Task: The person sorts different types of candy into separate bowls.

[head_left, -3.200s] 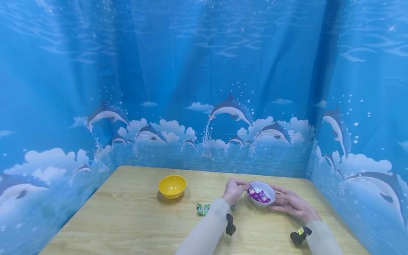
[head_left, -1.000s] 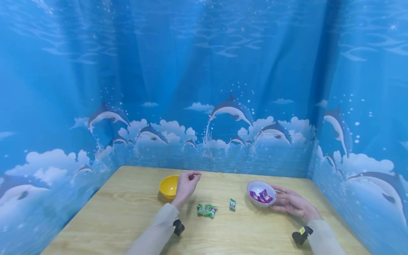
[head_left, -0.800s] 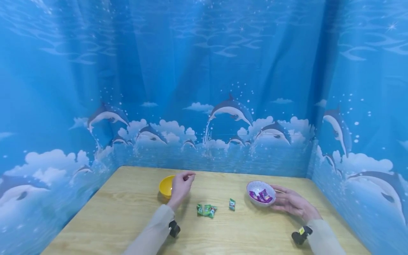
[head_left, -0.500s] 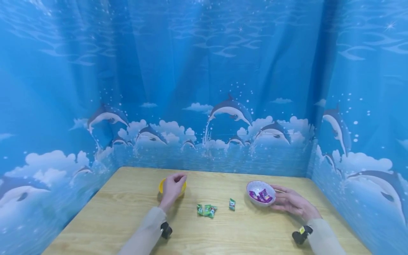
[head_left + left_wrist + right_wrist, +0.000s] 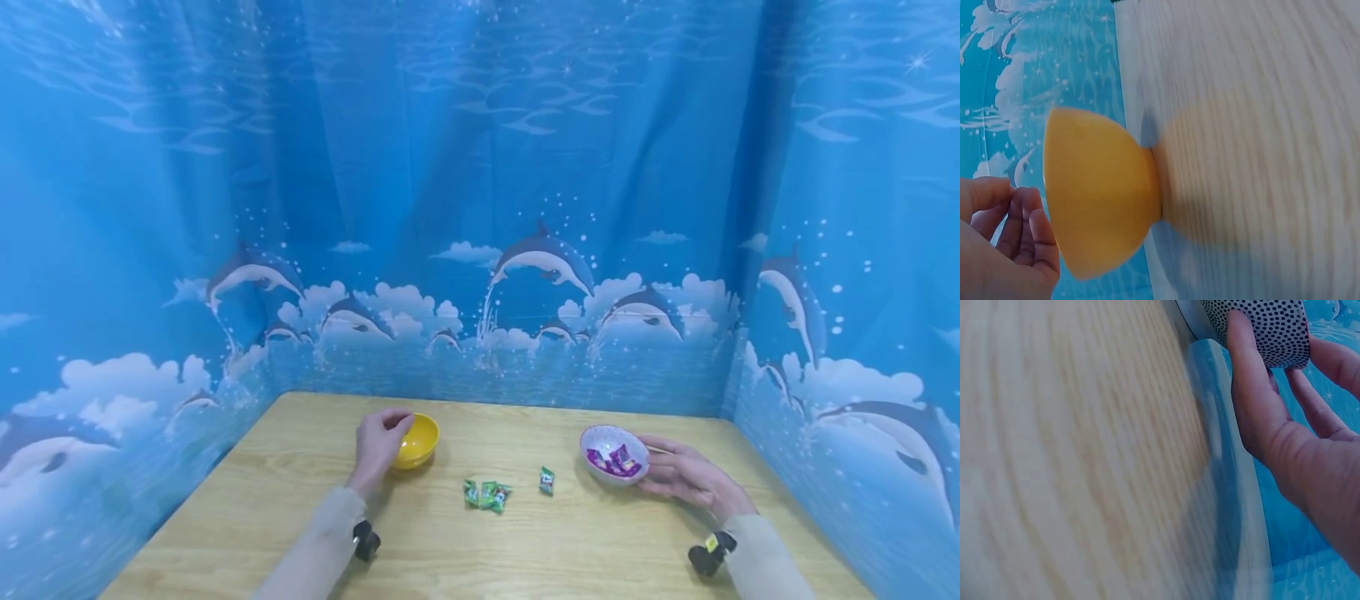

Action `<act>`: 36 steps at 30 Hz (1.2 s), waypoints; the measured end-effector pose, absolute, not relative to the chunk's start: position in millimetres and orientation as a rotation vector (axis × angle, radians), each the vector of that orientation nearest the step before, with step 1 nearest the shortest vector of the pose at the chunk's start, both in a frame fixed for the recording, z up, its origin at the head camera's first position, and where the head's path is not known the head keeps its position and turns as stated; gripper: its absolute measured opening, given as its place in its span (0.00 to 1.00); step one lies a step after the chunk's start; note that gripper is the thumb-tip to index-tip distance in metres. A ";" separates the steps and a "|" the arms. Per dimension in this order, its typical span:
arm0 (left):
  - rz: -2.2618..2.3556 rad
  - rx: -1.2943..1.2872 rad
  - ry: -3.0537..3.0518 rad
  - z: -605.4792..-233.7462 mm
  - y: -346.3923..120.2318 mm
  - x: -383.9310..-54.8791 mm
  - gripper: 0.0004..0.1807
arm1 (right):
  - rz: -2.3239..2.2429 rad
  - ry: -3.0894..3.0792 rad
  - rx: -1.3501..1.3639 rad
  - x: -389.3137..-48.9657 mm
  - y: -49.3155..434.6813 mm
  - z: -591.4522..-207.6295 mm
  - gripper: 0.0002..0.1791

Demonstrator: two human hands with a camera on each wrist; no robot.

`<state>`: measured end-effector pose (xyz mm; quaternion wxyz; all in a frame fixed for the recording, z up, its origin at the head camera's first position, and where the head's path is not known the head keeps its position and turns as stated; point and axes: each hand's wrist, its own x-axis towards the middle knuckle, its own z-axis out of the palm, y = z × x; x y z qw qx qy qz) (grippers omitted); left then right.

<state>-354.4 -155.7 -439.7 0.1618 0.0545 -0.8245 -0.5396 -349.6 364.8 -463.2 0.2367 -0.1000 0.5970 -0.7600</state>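
My left hand [image 5: 378, 446] is at the left side of a small yellow bowl [image 5: 422, 446]. Its fingers are loosely curled toward the thumb, with nothing visible between them. The left wrist view shows this hand [image 5: 1007, 231] close beside the rim of the yellow bowl [image 5: 1094, 194], which stands upright on the table. My right hand [image 5: 693, 477] holds a white, dark-dotted bowl [image 5: 600, 437] from its right side, thumb and fingers spread around the wall, as the right wrist view shows on the dotted bowl [image 5: 1279, 337]. Purple-wrapped candies [image 5: 618, 460] lie inside it.
Several green-wrapped candies [image 5: 491, 495] lie bunched on the wooden table [image 5: 480, 558] between the bowls. A single green-wrapped candy [image 5: 547, 481] lies nearer the dotted bowl. A blue dolphin-print curtain [image 5: 480, 208] encloses the table's back and sides.
My left hand has left the dotted bowl and moved left, passing across the yellow bowl to its left side. The right hand keeps its hold on the dotted bowl.
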 end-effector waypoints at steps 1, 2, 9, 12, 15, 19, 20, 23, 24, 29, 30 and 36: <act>-1.539 0.162 -2.358 -439.6 -158.0 -354.2 0.12 | -2.086 1.630 -0.279 -349.5 365.1 -463.4 0.28; -1.534 0.162 -2.359 -439.3 -160.0 -354.1 0.12 | -2.083 1.625 -0.291 -349.3 365.4 -463.5 0.28; -1.530 0.203 -2.347 -438.1 -173.5 -352.3 0.12 | -2.082 1.695 -0.251 -350.2 366.6 -462.0 0.26; -1.506 0.230 -2.346 -439.8 -180.2 -351.8 0.13 | -2.068 1.766 -0.212 -350.4 366.0 -460.3 0.29; -1.487 0.263 -2.374 -441.4 -186.8 -351.5 0.15 | -2.029 1.907 -0.179 -349.5 364.5 -457.7 0.33; -1.493 0.286 -2.441 -441.8 -194.7 -352.2 0.20 | -2.006 2.107 -0.090 -347.2 358.8 -452.1 0.34; -1.502 0.288 -2.461 -441.6 -196.4 -352.5 0.22 | -1.998 2.147 -0.073 -346.2 356.9 -450.1 0.34; -1.557 0.266 -2.505 -442.0 -202.0 -353.4 0.25 | -1.991 2.239 -0.021 -343.5 350.7 -444.5 0.32; -1.582 0.257 -2.517 -442.1 -203.5 -353.4 0.26 | -1.976 2.266 -0.034 -342.8 348.9 -442.9 0.32; -1.755 0.238 -2.547 -443.4 -209.3 -353.2 0.26 | -1.963 2.304 -0.096 -340.9 336.9 -435.7 0.31; -1.784 0.239 -2.552 -444.0 -210.0 -353.6 0.27 | -1.958 2.305 -0.110 -340.7 334.2 -434.4 0.32; -1.928 0.218 -2.540 -446.9 -211.0 -355.5 0.29 | -1.956 2.275 -0.156 -336.3 314.3 -427.2 0.32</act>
